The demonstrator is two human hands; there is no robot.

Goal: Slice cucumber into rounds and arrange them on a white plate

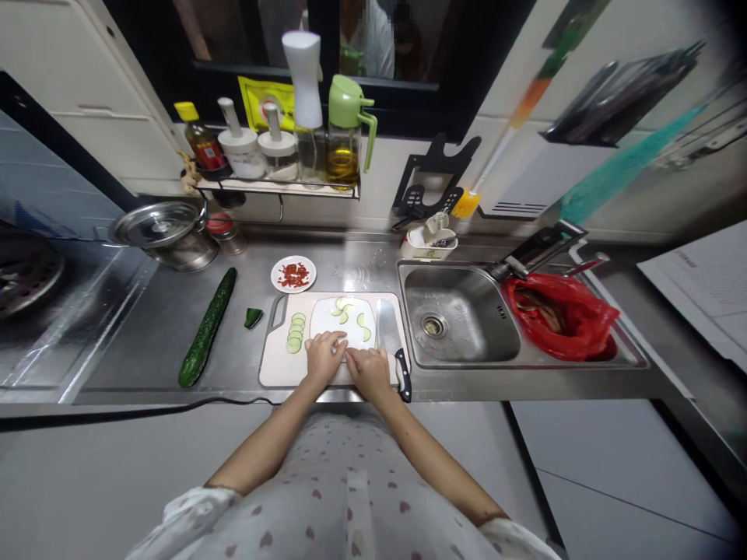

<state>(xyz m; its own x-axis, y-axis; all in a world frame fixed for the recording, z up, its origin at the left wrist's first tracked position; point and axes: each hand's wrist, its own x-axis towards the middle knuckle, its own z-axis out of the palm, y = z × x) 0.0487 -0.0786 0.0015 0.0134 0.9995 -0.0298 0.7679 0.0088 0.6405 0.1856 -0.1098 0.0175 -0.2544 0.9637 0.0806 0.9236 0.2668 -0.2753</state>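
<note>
My left hand (324, 359) and my right hand (369, 370) meet over the front edge of a white plate (321, 316). Their fingers are bent and pressed together; anything small between them is hidden. Curved cucumber pieces (341, 309) lie toward the back and right of the plate. The plate rests on a light cutting board (273, 365). Left of it is an overlapping row of round cucumber slices (296, 333). A kitchen knife (386, 320) lies flat along the board's right side, its black handle near my right wrist.
A whole cucumber (208, 327) and a cut cucumber end (253, 317) lie left of the board. Behind stands a small plate (276, 274) of chopped red pieces. The sink (461, 311) and a red plastic bag (560, 319) are at right. A lidded pot (175, 241) stands back left.
</note>
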